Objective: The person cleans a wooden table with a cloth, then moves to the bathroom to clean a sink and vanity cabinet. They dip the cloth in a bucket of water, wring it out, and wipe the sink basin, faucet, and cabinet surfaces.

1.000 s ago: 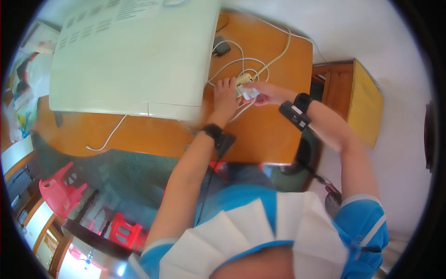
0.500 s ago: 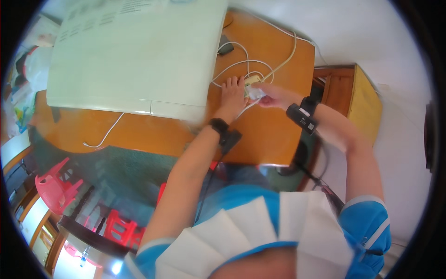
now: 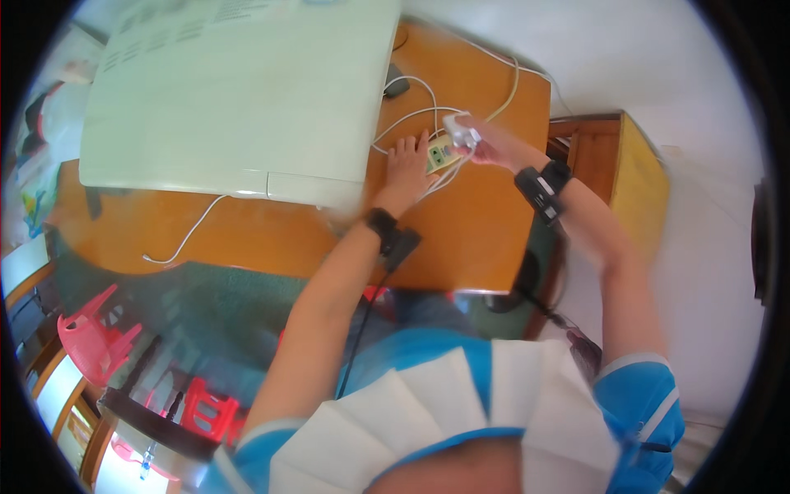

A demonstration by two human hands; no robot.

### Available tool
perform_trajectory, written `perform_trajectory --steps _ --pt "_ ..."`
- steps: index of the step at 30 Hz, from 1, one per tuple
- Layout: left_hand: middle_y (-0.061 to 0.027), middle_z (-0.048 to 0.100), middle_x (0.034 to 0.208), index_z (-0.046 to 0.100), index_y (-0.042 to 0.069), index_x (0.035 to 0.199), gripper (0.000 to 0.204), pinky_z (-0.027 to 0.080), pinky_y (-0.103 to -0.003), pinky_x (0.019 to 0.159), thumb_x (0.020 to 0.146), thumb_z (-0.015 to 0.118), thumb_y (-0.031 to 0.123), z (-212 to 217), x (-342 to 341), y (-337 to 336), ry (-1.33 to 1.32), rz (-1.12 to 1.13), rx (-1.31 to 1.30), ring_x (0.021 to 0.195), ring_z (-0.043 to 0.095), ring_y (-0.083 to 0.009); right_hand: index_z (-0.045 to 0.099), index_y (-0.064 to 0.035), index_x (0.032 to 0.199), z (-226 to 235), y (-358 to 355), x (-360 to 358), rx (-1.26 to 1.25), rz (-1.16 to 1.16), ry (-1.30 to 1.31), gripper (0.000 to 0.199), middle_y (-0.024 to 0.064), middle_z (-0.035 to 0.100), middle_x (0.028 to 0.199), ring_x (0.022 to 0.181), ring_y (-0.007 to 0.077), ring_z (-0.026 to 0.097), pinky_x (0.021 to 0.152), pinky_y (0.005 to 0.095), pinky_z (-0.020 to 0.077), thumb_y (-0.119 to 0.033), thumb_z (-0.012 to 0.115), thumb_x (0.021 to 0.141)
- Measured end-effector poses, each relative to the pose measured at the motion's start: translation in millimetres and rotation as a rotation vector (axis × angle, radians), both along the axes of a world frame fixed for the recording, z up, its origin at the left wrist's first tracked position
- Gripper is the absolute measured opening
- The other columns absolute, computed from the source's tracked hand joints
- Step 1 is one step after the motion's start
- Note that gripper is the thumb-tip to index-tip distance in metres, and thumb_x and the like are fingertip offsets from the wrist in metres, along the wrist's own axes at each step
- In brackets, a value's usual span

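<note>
On the wooden desk lies a cream power strip (image 3: 440, 155) with dark sockets on its top. My left hand (image 3: 405, 170) rests against its left side, with the index finger and thumb on either side of its edge, gripping it. Just above the strip's right end, my right hand (image 3: 496, 145) pinches a white plug (image 3: 461, 132), which is clear of the sockets. White cords (image 3: 444, 179) run beside the strip and under the plug. My right fingertips are partly hidden behind the plug.
A large pale-green appliance (image 3: 239, 99) fills the left of the desk (image 3: 477, 230). Behind the strip are a dark adapter (image 3: 397, 82) and looped white cable. A wooden cabinet (image 3: 588, 160) stands right of the desk. Pink plastic chairs (image 3: 95, 333) are at lower left.
My right hand has lifted the white plug up off the strip, uncovering its sockets. The left hand has stayed at the strip. The whole view has shifted slightly.
</note>
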State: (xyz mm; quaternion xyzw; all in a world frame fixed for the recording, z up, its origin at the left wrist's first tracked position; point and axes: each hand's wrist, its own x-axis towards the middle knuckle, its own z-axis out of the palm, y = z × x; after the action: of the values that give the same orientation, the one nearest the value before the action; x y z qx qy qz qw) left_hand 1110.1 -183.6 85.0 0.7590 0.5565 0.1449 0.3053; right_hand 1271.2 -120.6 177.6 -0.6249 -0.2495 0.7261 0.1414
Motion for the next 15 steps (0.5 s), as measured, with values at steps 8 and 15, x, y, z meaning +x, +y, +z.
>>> perform_trajectory --steps 8,15 --pt "-0.0163 0.039 0.126 0.044 0.007 0.120 0.045 0.028 -0.047 0.096 0.078 0.055 0.018 15.2 -84.0 -110.2 -0.135 0.165 0.067 0.117 0.035 -0.0355 0.049 -0.0017 0.101 -69.3 22.0 -20.7 0.113 -0.001 0.007 0.036 0.0059 0.054 0.074 0.061 0.0125 0.052 0.056 0.0190 0.0440 -0.030 0.058 0.080" --pt "-0.0151 0.028 0.134 0.043 0.013 0.123 0.052 0.024 -0.049 0.099 0.075 0.059 0.020 -5.7 -86.8 -160.6 0.069 0.085 0.081 0.122 0.026 -0.0367 0.052 -0.0019 0.101 -82.6 29.6 -30.6 0.182 0.116 -0.153 0.042 0.0072 0.056 0.079 0.063 0.0135 0.055 0.051 0.0213 0.0450 -0.038 0.053 0.081"
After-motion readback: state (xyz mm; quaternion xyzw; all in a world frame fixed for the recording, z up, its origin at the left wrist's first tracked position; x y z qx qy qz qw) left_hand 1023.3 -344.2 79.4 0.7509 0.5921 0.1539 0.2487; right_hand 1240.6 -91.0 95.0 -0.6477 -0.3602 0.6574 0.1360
